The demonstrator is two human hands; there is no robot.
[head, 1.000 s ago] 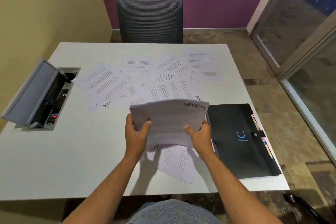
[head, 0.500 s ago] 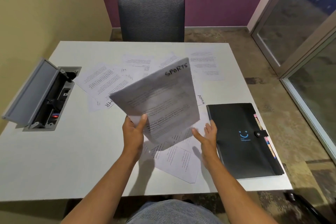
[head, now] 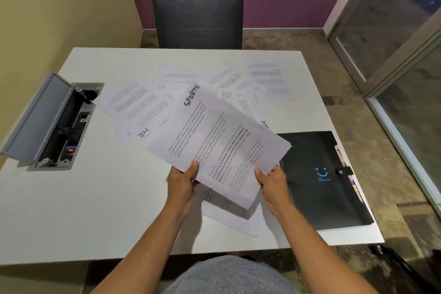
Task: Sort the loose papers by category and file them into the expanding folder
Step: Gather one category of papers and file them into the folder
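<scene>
Both hands, the left hand (head: 182,181) and right hand (head: 272,180), pinch the near edge of the SPORTS sheet (head: 214,141), tilting it up above the table (head: 95,210), probably to read its category. The closed black folder (head: 319,181) lies just right; other papers (head: 143,105) are spread beyond.

SPORTS sheet (head: 214,141) in both hands' grip, left hand (head: 182,182), right hand (head: 273,182), above scattered papers (head: 140,105) beside black folder (head: 319,179).

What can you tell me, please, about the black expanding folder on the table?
The black expanding folder lies flat and closed at the table's near right corner, right of the right hand. Its matte cover bears a small blue smiley logo with tiny text. A strap with a snap button wraps its right edge, where coloured tabs peek out. The held SPORTS sheets overlap its upper left corner in view.
</scene>
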